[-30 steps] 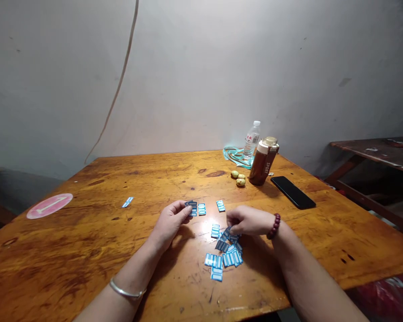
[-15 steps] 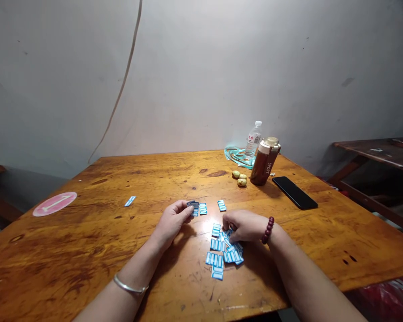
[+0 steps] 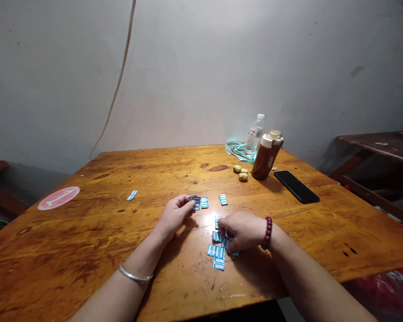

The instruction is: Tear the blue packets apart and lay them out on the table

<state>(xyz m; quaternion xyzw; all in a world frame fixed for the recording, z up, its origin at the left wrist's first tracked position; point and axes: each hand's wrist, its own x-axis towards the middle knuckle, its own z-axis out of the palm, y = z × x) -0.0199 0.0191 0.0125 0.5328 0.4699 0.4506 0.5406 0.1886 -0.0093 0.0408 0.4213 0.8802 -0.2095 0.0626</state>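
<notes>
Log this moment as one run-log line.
left hand: holds blue-and-white strip | right hand: touches strip pile | surface: wooden table

A water bottle, a brown SPORT flask, three small fruits and a teal cord sit near a black phone on a wooden table, a pink sticker at left.
</notes>
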